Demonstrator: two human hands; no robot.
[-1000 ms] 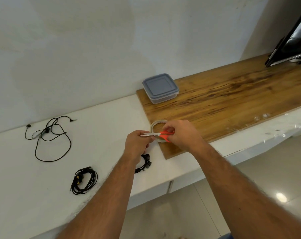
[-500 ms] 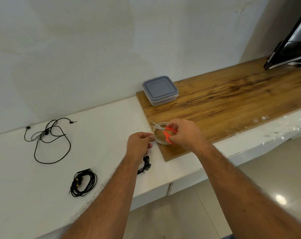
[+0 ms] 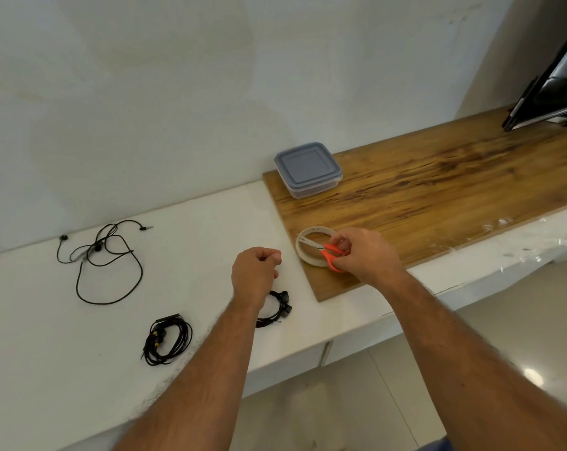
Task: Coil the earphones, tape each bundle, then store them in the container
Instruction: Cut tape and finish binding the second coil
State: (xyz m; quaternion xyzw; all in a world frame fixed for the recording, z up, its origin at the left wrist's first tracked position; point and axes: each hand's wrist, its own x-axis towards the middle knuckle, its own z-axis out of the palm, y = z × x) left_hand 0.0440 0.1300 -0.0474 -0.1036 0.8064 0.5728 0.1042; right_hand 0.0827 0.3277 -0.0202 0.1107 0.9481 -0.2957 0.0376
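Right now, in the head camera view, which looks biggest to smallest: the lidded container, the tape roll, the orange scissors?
1. Lidded container, though it sits farthest away.
2. Tape roll.
3. Orange scissors, partly hidden in the right hand, so their full size is unsure.

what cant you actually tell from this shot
- Left hand: fingers curl as if pinching a cut tape strip, too small to see, head view.
- Coiled earphones near the counter's front edge: mostly hidden under the left wrist.
- Container: closed lid hides the contents.
- Scissors: handles covered by the right hand.
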